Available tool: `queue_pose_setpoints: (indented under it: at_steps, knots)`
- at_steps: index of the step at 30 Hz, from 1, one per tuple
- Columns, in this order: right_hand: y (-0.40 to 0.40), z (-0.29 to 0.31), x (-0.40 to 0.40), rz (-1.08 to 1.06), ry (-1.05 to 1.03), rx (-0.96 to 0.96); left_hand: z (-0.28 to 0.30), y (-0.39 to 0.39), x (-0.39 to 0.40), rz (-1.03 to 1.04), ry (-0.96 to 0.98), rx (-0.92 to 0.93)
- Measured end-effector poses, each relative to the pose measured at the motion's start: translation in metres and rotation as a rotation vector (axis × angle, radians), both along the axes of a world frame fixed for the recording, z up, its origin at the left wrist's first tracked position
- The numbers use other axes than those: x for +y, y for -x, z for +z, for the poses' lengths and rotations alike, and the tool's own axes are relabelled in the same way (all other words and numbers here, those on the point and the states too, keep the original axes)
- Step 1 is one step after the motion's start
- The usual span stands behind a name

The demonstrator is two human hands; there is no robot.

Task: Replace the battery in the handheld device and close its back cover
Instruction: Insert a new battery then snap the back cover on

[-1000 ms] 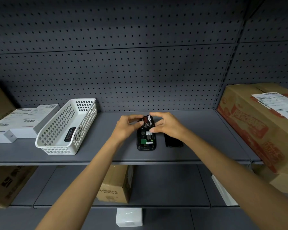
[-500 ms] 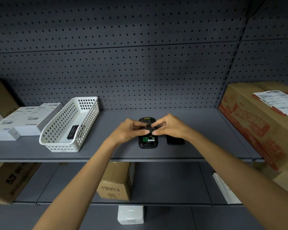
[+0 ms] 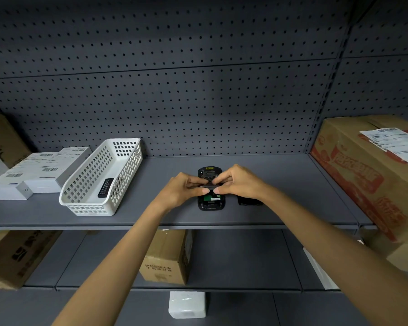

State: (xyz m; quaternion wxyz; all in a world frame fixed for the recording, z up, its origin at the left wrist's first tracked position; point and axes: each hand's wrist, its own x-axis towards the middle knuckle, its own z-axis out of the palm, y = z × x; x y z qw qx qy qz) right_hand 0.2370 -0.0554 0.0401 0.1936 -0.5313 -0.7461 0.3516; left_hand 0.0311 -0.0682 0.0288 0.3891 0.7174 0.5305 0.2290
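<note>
The black handheld device (image 3: 210,203) lies face down on the grey shelf (image 3: 292,196), its back compartment open with a green board showing. My left hand (image 3: 186,189) and my right hand (image 3: 236,182) both pinch a black battery (image 3: 209,186), held flat and edge-on just above the compartment's upper part. The black back cover (image 3: 249,200) lies on the shelf right of the device, partly hidden by my right hand. Another black battery (image 3: 106,188) lies in the white basket (image 3: 90,205).
White flat boxes (image 3: 33,172) sit left of the basket. A large cardboard box (image 3: 375,175) stands at the shelf's right end. The pegboard wall (image 3: 198,102) closes the back. Cardboard boxes (image 3: 166,257) rest on the lower shelf.
Both hands have lowered the battery from a tilted, raised hold down to the open compartment of the device, where it now lies nearly flat.
</note>
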Motion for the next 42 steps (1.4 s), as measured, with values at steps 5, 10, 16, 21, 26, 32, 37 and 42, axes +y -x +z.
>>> queue_pose_setpoints:
  at_steps: [5,10,16,21,26,32,37,42]
  knots:
    - [0.000,-0.002,0.001,0.002,-0.019,-0.048,-0.002,-0.002,0.003,0.015,-0.006,0.050]
    - [0.002,-0.002,0.002,0.010,-0.063,-0.110,-0.002,-0.004,0.004,0.024,-0.015,0.088]
    - [0.002,0.001,0.003,0.034,-0.123,-0.164,-0.004,-0.005,0.010,0.049,-0.063,0.193]
    - [0.001,0.002,0.005,0.066,-0.115,-0.147,-0.006,-0.003,0.014,0.061,-0.066,0.196]
    - [0.000,0.002,0.008,0.082,-0.123,-0.170,-0.003,-0.004,0.017,0.045,-0.034,0.195]
    - [0.002,0.001,0.008,0.100,-0.110,-0.236,-0.008,-0.006,0.018,0.086,-0.046,0.240]
    - [0.004,-0.001,0.010,0.104,-0.113,-0.282,-0.012,-0.007,0.018,0.074,-0.104,0.332]
    - [0.006,-0.008,0.015,0.111,-0.130,-0.349,-0.008,-0.006,0.017,0.007,-0.078,0.347]
